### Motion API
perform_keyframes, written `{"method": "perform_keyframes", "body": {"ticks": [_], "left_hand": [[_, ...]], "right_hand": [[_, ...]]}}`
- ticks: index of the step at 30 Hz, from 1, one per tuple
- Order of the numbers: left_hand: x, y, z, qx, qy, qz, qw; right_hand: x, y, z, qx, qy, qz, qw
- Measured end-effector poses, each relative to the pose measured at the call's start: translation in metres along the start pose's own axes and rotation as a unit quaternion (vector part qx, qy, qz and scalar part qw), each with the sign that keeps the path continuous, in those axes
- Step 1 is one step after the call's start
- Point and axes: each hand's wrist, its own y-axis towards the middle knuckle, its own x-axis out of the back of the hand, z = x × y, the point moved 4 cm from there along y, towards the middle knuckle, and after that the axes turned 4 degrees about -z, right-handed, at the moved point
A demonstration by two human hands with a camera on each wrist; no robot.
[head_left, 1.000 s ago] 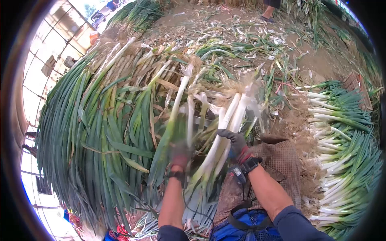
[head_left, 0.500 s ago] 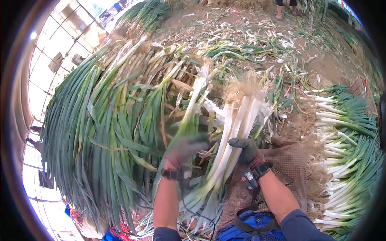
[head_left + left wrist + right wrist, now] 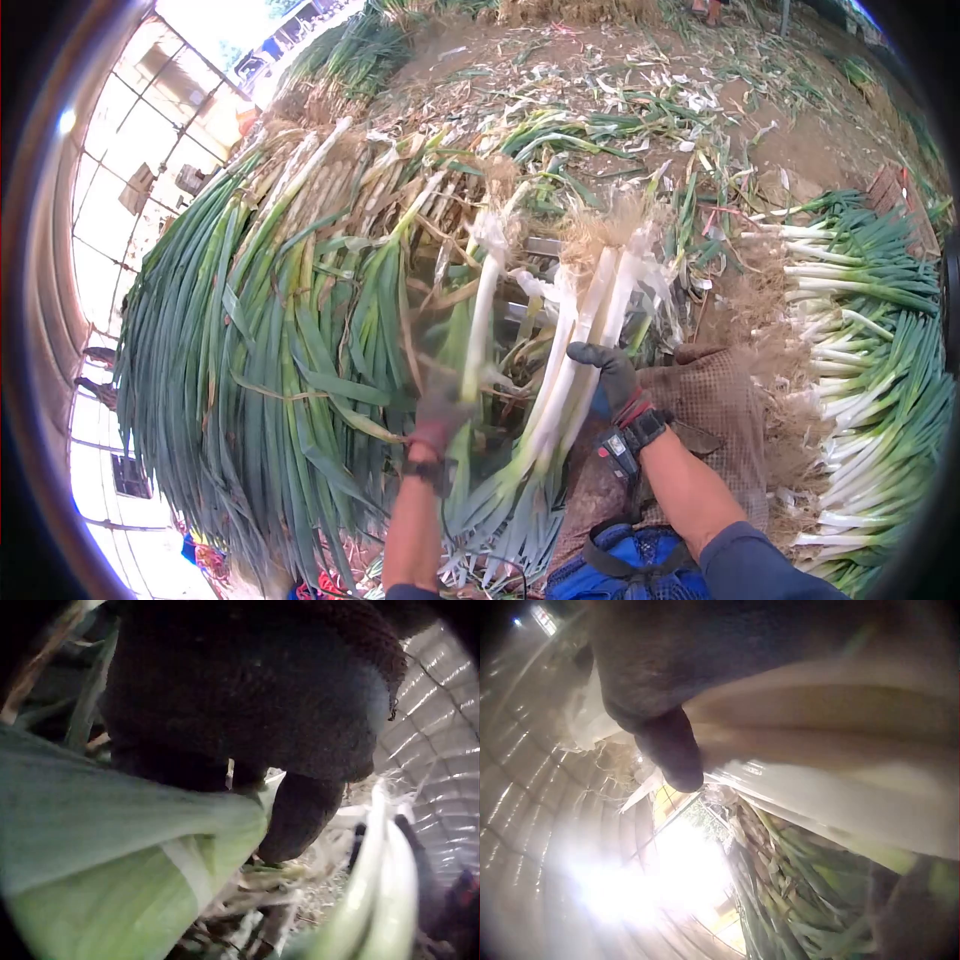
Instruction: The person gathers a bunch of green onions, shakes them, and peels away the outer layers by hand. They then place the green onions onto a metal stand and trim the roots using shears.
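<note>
Left grip: dark-gloved, a little left of the lower centre of the head view and blurred there; in the left wrist view, its fingers are curled round a thick, pale green stalk
Held on the left: one long leek-like onion, white shaft upward with shaggy roots at its top, green leaves running down beside the wrist
Right grip: dark-gloved with a red cuff, right of centre in the head view, closed round several stalks, a digit lying across their front
Held on the right: a bunch of thick white-shafted onions, roots and loose papery skin at the top, green leaves fanning toward the bottom centre
Spacing: the two grips are apart, each on its own stalks
Left half of frame: a large heap of long green onions with tan roots, roots toward the top, leaves hanging down
Right edge: a row of white-and-green onions, roots pointing left
Lower right of centre: a brown mesh cloth, near the right forearm
Bottom centre-right: a blue bag with a dark strap
Top centre: brown ground strewn with leaf scraps and peelings
</note>
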Motion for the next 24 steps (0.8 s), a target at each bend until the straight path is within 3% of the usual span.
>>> {"method": "perform_keyframes", "body": {"ticks": [1, 2, 3, 4, 7, 9, 11, 14, 16, 17, 19, 20, 21, 22, 23, 24], "left_hand": [[-0.009, -0.017, 0.010, 0.038, -0.126, 0.054, 0.990], [-0.013, -0.045, -0.012, 0.030, -0.150, 0.063, 0.986], [-0.027, -0.059, -0.012, 0.004, -0.184, 0.067, 0.981], [-0.036, -0.072, -0.021, -0.022, -0.217, 0.070, 0.973], [-0.039, -0.094, -0.074, 0.013, -0.337, 0.069, 0.939], [-0.042, -0.097, -0.091, -0.036, -0.253, 0.055, 0.965], [-0.043, -0.106, -0.113, -0.092, -0.175, 0.003, 0.980], [-0.028, -0.127, -0.155, -0.186, -0.086, -0.051, 0.977], [-0.024, -0.138, -0.160, -0.146, -0.046, -0.073, 0.985], [-0.020, -0.141, -0.157, -0.134, -0.011, -0.071, 0.988], [-0.015, -0.141, -0.155, -0.126, 0.012, -0.043, 0.991], [-0.011, -0.145, -0.160, -0.141, 0.044, -0.073, 0.986], [-0.008, -0.152, -0.167, -0.154, 0.076, -0.103, 0.980], [-0.005, -0.158, -0.171, -0.168, 0.109, -0.131, 0.971], [-0.008, -0.159, -0.164, -0.242, 0.157, -0.175, 0.941], [-0.010, -0.161, -0.168, -0.220, 0.188, -0.179, 0.940]], "right_hand": [[-0.002, 0.004, -0.002, 0.007, -0.011, 0.007, 1.000], [-0.007, 0.008, -0.002, 0.014, -0.022, 0.016, 1.000], [-0.020, 0.003, 0.008, 0.063, -0.116, -0.002, 0.991], [-0.023, 0.006, -0.001, -0.002, -0.043, -0.006, 0.999], [-0.034, -0.009, -0.001, -0.016, -0.017, 0.018, 1.000], [-0.044, -0.024, 0.004, -0.007, -0.047, 0.014, 0.999], [-0.072, -0.057, 0.025, 0.084, -0.130, 0.035, 0.987], [-0.093, -0.079, 0.036, 0.038, -0.047, 0.070, 0.996], [-0.101, -0.086, 0.038, -0.038, 0.050, 0.093, 0.994], [-0.097, -0.086, 0.032, 0.036, 0.012, 0.074, 0.997], [-0.111, -0.101, 0.043, 0.042, -0.076, 0.067, 0.994], [-0.116, -0.105, 0.048, 0.045, -0.119, 0.061, 0.990], [-0.118, -0.102, 0.043, -0.018, -0.045, 0.082, 0.995], [-0.120, -0.104, 0.041, -0.015, -0.088, 0.081, 0.993], [-0.124, -0.107, 0.041, -0.011, -0.131, 0.079, 0.988], [-0.126, -0.109, 0.041, -0.008, -0.174, 0.077, 0.982]]}}
